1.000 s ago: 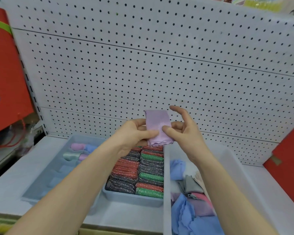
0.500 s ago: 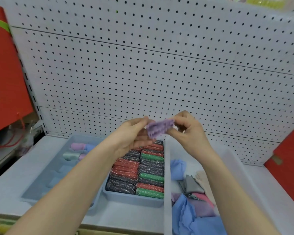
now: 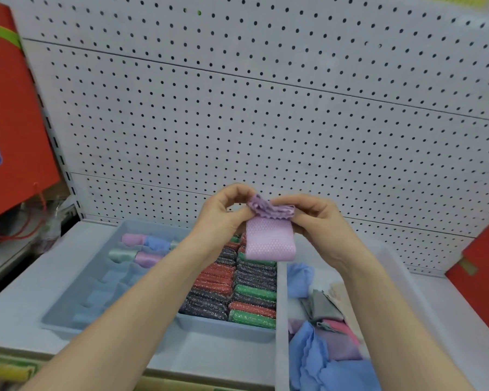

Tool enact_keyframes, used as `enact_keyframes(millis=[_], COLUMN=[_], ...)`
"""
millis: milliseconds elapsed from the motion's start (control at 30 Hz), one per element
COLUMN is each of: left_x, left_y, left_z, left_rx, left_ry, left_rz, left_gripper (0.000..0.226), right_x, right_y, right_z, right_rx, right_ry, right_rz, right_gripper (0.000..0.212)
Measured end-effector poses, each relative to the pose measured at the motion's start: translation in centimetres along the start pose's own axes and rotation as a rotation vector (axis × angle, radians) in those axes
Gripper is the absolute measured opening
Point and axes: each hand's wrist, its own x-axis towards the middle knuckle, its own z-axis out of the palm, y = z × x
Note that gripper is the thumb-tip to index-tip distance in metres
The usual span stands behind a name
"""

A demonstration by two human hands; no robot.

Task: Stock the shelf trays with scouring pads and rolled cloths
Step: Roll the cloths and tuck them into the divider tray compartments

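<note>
At the far left a red box point(image 3: 17, 136) is seen beside the white pegboard point(image 3: 266, 122) that backs the shelf point(image 3: 14, 306). On the left part of the shelf a grey-blue divided tray point(image 3: 68, 300) is set, and a few rolled cloths point(image 3: 141, 249) in pink, blue, green and lilac are laid in its far compartments.

The left hand point(image 3: 220, 218) is raised above the trays. Its grip is closed, thumb against curled fingers, on the upper left edge of a lilac cloth point(image 3: 270, 239). The cloth is held in the air between both hands, above the far end of the middle tray. Its scalloped top edge is bunched over, and its dotted face hangs down.

Below it, scouring pads point(image 3: 237, 289) in red, dark grey and green are packed on edge in two rows in a blue tray point(image 3: 223, 330), which is placed just beside the divided tray.

The right hand point(image 3: 319, 224) is held level with the left, and its grip is pinched on the upper right edge of the same cloth. Under the right forearm a white bin point(image 3: 280, 334) is filled with loose cloths point(image 3: 322, 359) in blue, grey, pink and lilac. A second red box point(image 3: 483, 277) is seen at the far right.
</note>
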Motion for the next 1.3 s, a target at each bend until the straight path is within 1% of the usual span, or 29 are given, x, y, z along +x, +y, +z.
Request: enact_keyframes(millis=[67,167,233,333,367,400,433,500,533,567,633,667,700,767,833,933,967,1033,1100,1167,1200,1300], left_x=[0.0,-0.2,-0.2,0.1,0.1,0.1,0.1,0.0,0.0,0.0,-0.3,-0.4,-0.5,-0.7,-0.9,-1.3,-1.4,-1.7,-2.1,-2.7,-3.0,-4.1], left_y=[0.0,0.0,-0.1,-0.3,-0.3,-0.2,-0.3,-0.4,-0.5,-0.6,-0.7,-0.7,-0.9,-1.6,-1.8,-2.0,-2.0,-2.2,-2.6,-3.3,-3.8,-6.0], left_z=[0.1,0.4,0.4,0.3,0.3,0.2,0.2,0.2,0.2,0.2,0.4,0.4,0.4,0.4,0.4,0.2,0.2,0.0,-0.4,-0.8,-1.0,-2.2], left_rx=[-0.036,-0.043,-0.02,0.053,0.109,0.174,0.24,0.319,0.296,0.222,0.035,0.003,0.038,0.101,0.092,0.074,0.049,-0.011,-0.117,-0.247,-0.251,-0.043], left_ry=[0.005,-0.003,0.004,0.026,0.036,0.048,0.061,0.078,0.079,0.072,0.017,-0.014,-0.028,0.006,0.069,0.125,0.135,0.14,0.132,0.146,0.171,0.296], left_rz=[0.015,0.044,0.086,0.165,0.199,0.232,0.259,0.289,0.277,0.226,0.025,-0.056,-0.087,-0.072,-0.043,-0.016,-0.024,-0.061,-0.124,-0.182,-0.189,-0.176], left_gripper=[0.022,0.031,0.041,0.054,0.056,0.057,0.057,0.052,0.048,0.043,0.028,0.019,0.018,0.022,0.017,0.019,0.02,0.021,0.024,0.03,0.03,0.032], right_x=[0.0,-0.1,-0.2,-0.2,-0.1,-0.1,0.0,0.0,0.1,0.1,0.3,0.3,0.3,0.2,-0.1,-0.3,-0.3,0.0,0.5,0.9,1.1,1.4], right_y=[0.2,0.3,-0.1,-0.7,-0.7,-0.6,-0.5,-0.1,0.1,0.1,0.1,0.1,0.1,0.3,0.4,0.8,1.0,1.9,3.0,4.1,4.5,6.0], right_z=[0.1,0.2,0.5,0.8,0.8,0.7,0.7,1.0,1.0,1.1,1.2,1.2,1.3,1.4,1.3,1.3,1.3,1.3,1.4,1.6,1.8,3.2], right_rx=[-0.055,-0.142,-0.047,0.125,0.144,0.122,0.062,-0.023,-0.027,-0.015,0.008,0.008,-0.004,-0.06,-0.097,0.044,0.082,0.092,0.06,0.016,-0.006,-0.02], right_ry=[0.006,0.024,0.053,0.03,0.013,-0.022,-0.052,-0.043,-0.016,0.011,0.048,0.047,0.042,0.043,0.023,-0.097,-0.126,-0.14,-0.127,-0.127,-0.143,-0.241], right_rz=[-0.051,-0.099,-0.063,0.065,0.126,0.182,0.199,0.19,0.178,0.158,0.111,0.09,0.068,0.021,0.012,0.141,0.167,0.163,0.152,0.148,0.145,0.208], right_gripper=[0.046,0.053,0.048,0.025,0.036,0.045,0.043,0.023,0.017,0.013,0.011,0.012,0.014,0.017,0.019,0.023,0.023,0.019,0.016,0.019,0.021,0.023])
